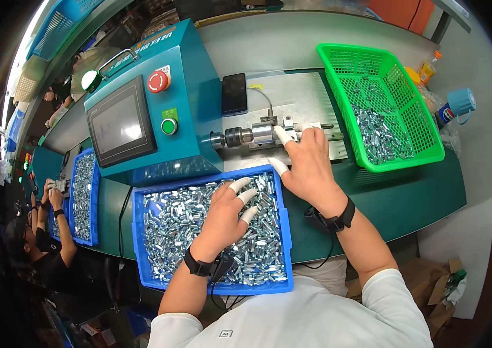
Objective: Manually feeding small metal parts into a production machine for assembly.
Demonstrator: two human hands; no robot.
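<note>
My left hand [223, 213] is over the blue tray [288, 243], its white-capped fingers and thumb spread among many small shiny metal pieces [179, 238]. No piece shows clearly gripped in it. My right hand [308, 165] reaches to the metal clamping fixture [288, 129] of the teal machine [191, 87]. Its index fingertip touches the fixture, other fingers lie along the fixture's right part, and the thumb is apart, lower down. A chuck [234, 137] sticks out of the machine toward a silver cylinder [261, 133]. Whether a piece sits in the fixture is hidden by my fingers.
A green basket [382, 165] partly filled with metal pieces stands at the right. A black phone [234, 94] lies behind the chuck. The machine carries a screen [121, 122], a red button [158, 82] and a green one [169, 126]. At far left a co-worker [40, 246] sits beside another blue tray [83, 197].
</note>
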